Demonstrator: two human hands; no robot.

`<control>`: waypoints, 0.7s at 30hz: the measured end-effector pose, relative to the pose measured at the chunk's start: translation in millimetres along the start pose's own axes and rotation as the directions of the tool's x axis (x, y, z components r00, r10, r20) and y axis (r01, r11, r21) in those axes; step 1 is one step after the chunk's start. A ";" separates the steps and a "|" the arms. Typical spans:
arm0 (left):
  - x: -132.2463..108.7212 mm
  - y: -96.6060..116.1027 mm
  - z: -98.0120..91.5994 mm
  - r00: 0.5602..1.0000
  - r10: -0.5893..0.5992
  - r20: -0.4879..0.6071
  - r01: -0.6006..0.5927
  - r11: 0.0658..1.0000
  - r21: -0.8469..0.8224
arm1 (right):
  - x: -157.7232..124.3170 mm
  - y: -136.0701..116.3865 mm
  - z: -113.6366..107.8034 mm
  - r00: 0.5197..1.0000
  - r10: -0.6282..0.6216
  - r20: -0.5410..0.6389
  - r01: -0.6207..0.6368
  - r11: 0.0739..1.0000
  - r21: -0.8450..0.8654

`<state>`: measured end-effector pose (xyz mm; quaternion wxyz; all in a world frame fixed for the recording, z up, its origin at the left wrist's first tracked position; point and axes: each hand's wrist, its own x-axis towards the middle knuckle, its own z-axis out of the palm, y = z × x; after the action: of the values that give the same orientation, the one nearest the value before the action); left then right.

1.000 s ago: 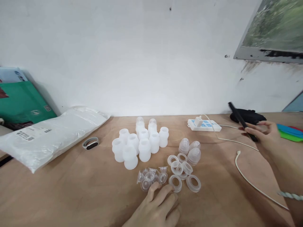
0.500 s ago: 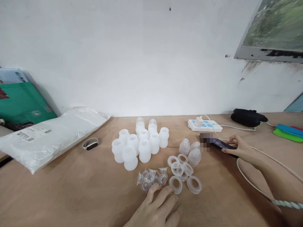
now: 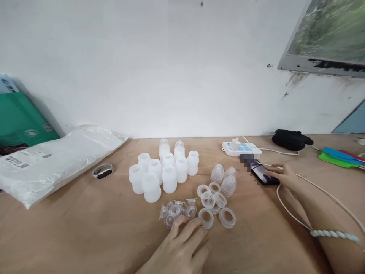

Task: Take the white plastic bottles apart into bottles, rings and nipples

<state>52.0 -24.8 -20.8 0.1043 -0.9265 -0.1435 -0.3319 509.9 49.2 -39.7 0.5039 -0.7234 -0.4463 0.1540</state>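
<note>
My right hand (image 3: 281, 176) reaches over a dark phone (image 3: 264, 175) that lies flat on the table; its fingers are stretched out and touch the phone's near right part. At the lower middle rests my left hand (image 3: 185, 243), fingers loosely bent and apart, holding nothing visible. Just beyond its fingertips is a cluster of clear bottle nipples (image 3: 175, 210). Several translucent collar rings (image 3: 227, 217) lie to the right of them. Behind the rings stand 3 clear dome caps (image 3: 228, 185). Several white baby bottles (image 3: 169, 179) stand in a group, and two at the back wear clear caps (image 3: 179, 146).
A white plastic parcel (image 3: 57, 160) and a grey wristband (image 3: 102, 172) lie at left. Near the wall are a power strip (image 3: 242, 148) and a black case (image 3: 291, 139). A white cable (image 3: 327, 190) runs around my right arm. Coloured sheets (image 3: 339, 159) lie far right.
The phone was tilted up in my right hand and now lies flat, with the fingers loosened over it. My left hand has stayed by the nipples. The view has shifted slightly.
</note>
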 end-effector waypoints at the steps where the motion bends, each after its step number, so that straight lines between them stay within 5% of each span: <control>1: 0.0 -0.4 0.5 1.000 0.008 -0.007 -0.008 1.000 -0.003 | 0.9 0.3 -6.6 0.999 0.024 0.043 -0.025 0.999 0.043; 5: 0.7 -0.8 0.7 1.000 0.010 -0.009 -0.010 1.000 -0.004 | 3.4 1.8 -24.3 0.978 0.097 0.183 -0.121 0.984 0.128; 9: 1.6 -1.0 -0.4 1.000 0.005 -0.003 -0.005 1.000 0.001 | 3.2 6.6 -22.6 0.976 0.112 0.186 -0.137 0.982 0.130; 21: 1.7 0.8 0.6 1.000 0.003 -0.022 -0.003 1.000 -0.015 | 7.4 10.1 -16.8 0.995 -0.069 0.077 0.075 0.993 -0.085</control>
<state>53.9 -25.0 -20.3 0.0993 -0.9237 -0.1384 -0.3431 530.2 44.2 -39.3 0.4597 -0.7221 -0.4969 0.1426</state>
